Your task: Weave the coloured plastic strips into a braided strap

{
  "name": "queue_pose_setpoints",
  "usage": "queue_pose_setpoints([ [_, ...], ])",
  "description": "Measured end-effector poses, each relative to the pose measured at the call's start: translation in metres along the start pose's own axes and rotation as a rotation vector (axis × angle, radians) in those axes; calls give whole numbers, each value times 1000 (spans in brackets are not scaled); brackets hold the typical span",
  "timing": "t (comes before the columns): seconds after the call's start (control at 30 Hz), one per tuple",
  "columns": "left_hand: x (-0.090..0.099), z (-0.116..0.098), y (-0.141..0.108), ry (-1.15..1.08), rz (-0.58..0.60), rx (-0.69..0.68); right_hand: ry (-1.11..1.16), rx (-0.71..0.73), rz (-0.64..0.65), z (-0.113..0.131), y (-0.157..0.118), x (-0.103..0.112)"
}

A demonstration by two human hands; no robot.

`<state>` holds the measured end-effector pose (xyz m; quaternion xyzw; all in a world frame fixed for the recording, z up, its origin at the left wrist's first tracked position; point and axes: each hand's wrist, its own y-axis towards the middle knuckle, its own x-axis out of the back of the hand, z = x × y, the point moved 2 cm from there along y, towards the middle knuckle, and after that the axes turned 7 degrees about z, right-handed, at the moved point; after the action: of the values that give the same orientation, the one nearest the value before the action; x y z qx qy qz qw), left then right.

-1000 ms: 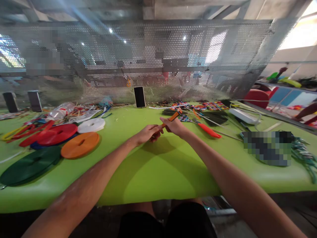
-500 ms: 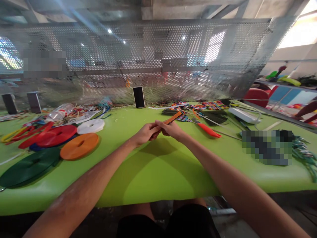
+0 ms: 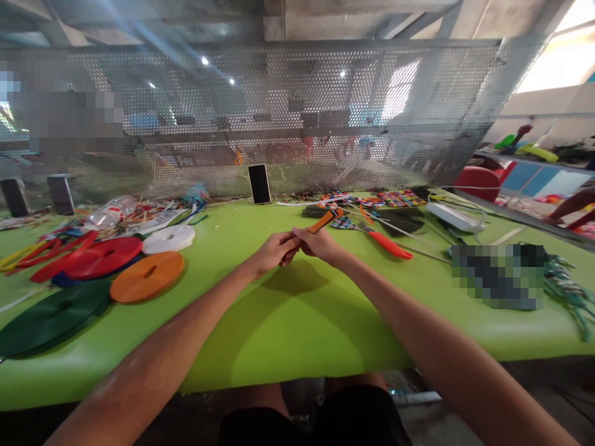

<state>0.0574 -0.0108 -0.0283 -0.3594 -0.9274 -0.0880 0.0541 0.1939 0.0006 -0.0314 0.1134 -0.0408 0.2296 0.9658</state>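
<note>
My left hand and my right hand meet above the middle of the green table. An orange and black strip sticks out past my right hand, up and to the right, its far end bent. My right hand is closed on this strip. The fingers of my left hand are closed against my right hand; what they pinch is hidden. A shadow of both hands lies on the table below them.
Rolls of orange, white, red and dark green strip lie left. A phone stands at the back. An orange-red handled tool, woven pieces and a white power strip lie right.
The far end of the orange and black strip has tilted and now looks more bent. Both hands stay nearly in place. The view has shifted slightly.
</note>
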Motion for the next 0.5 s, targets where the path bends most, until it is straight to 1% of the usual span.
queue_pose_setpoints([
  [0.07, 2, -2, 0, 76, 16, 21, -27, -3, -5, -1, 1, 1],
  [0.13, 5, -10, -2, 242, -2, 6, -79, -15, -26, 0, 2, 4],
  [0.17, 7, -17, -4, 346, -39, -33, -102, -21, -39, 1, 2, 5],
  [0.2, 9, -24, -7, 436, -101, -84, -118, -28, -43, 2, 2, 6],
  [0.27, 9, -39, -12, 528, -190, -201, -122, -38, -13, 7, -1, 3],
  [0.3, 7, -45, -14, 531, -208, -257, -119, -46, 37, 9, -3, -1],
  [0.37, 1, -53, -17, 492, -197, -327, -125, -89, 199, 12, -9, -13],
  [0.4, -3, -55, -17, 467, -178, -330, -134, -131, 320, 13, -13, -20],
  [0.43, -7, -55, -17, 443, -161, -315, -145, -176, 412, 14, -16, -27],
  [0.5, -13, -54, -16, 400, -147, -255, -178, -252, 537, 16, -21, -37],
])
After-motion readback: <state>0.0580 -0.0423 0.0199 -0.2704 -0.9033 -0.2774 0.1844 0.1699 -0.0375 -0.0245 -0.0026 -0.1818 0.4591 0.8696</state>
